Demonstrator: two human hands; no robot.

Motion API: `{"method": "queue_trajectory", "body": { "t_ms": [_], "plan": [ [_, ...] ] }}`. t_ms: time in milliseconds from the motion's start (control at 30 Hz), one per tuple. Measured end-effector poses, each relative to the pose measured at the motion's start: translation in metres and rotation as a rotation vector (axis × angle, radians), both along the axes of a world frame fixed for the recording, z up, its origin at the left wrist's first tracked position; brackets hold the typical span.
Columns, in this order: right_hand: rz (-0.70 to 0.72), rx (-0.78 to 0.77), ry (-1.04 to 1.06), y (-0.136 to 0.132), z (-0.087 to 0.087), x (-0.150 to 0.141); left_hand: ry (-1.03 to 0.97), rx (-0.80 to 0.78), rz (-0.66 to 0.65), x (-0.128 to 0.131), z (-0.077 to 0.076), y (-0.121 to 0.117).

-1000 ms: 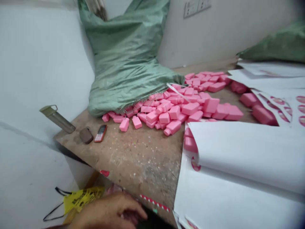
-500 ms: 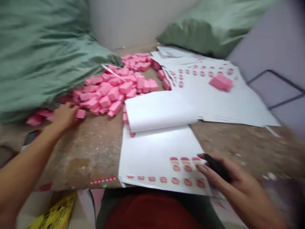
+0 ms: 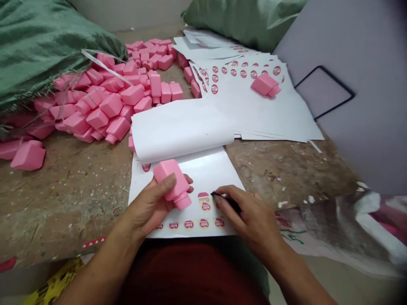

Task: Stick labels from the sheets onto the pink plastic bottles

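Note:
My left hand [image 3: 144,212] is wrapped round a pink plastic bottle [image 3: 171,178], its neck tilted down to the right. The bottle is above a white sticker sheet [image 3: 213,165] at the table's front edge. My right hand [image 3: 251,214] grips a slim black pointed tool [image 3: 233,205]; its exact kind is partly hidden by the fingers. The tool's tip is beside a red and cream label [image 3: 205,206] on the sheet. A row of small red labels [image 3: 188,224] runs along the sheet's near edge, and its far part is folded back.
Many pink bottles [image 3: 111,106] lie heaped at the left beside a green sack [image 3: 41,51]. More sticker sheets [image 3: 270,123] spread at the back right, with one pink bottle [image 3: 265,85] on them. Another green sack [image 3: 241,25] stands behind. The worn wooden tabletop [image 3: 79,186] holds paper scraps.
My left hand has come from the bottle heap to the sheet with a pink bottle. The right hand stays by the labels with the black tool. The view has shifted.

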State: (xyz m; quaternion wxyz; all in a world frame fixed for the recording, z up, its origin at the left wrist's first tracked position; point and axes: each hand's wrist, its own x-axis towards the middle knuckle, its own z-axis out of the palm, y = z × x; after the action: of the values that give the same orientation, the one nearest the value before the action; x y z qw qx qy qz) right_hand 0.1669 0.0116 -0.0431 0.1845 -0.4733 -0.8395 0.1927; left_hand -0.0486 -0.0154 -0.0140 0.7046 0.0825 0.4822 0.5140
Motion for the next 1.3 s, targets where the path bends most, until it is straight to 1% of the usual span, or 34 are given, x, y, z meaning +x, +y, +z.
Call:
{"method": "queue_trajectory", "body": {
  "t_ms": [67,167,300,367,567,767,833,900,967,1033,1067,1133,1200,1233,1300],
  "plan": [
    [0.007,0.037,-0.016,0.000,0.000,-0.002,0.058,0.037,-0.029,0.010,-0.003,0.006],
    [0.011,0.075,-0.038,0.000,0.000,-0.004,0.134,0.083,-0.010,0.018,-0.008,0.010],
    [-0.003,0.138,-0.060,-0.001,0.000,-0.006,0.094,0.076,0.050,0.022,-0.013,0.011],
    [-0.003,0.145,-0.074,-0.001,0.000,-0.006,0.076,0.065,0.069,0.022,-0.013,0.012],
    [-0.037,0.084,-0.067,0.000,-0.001,-0.008,0.109,0.063,0.051,0.022,-0.013,0.014],
    [-0.039,-0.077,0.065,0.005,-0.001,-0.004,0.076,0.057,0.071,0.021,-0.014,0.014],
    [-0.050,-0.063,0.065,0.003,-0.002,-0.002,0.047,0.056,0.083,0.020,-0.015,0.015],
    [-0.025,-0.025,0.026,-0.001,-0.002,-0.001,0.018,0.051,0.094,0.019,-0.015,0.015],
    [0.043,-0.048,-0.016,-0.008,0.002,0.000,-0.002,0.051,0.103,0.018,-0.015,0.015],
    [0.126,-0.172,-0.001,-0.014,0.010,0.005,-0.010,0.056,0.109,0.018,-0.014,0.014],
    [0.163,-0.260,0.048,-0.017,0.016,0.008,-0.011,0.057,0.112,0.018,-0.014,0.014],
    [0.182,-0.399,0.204,-0.019,0.027,0.017,-0.006,0.062,0.113,0.018,-0.015,0.014],
    [0.116,-0.440,0.338,-0.017,0.037,0.024,0.007,0.077,0.102,0.018,-0.015,0.014],
    [0.049,-0.410,0.379,-0.015,0.041,0.026,0.021,0.087,0.094,0.018,-0.015,0.014],
    [-0.104,-0.283,0.409,-0.012,0.048,0.026,0.062,0.106,0.078,0.018,-0.016,0.013]
  ]
}}
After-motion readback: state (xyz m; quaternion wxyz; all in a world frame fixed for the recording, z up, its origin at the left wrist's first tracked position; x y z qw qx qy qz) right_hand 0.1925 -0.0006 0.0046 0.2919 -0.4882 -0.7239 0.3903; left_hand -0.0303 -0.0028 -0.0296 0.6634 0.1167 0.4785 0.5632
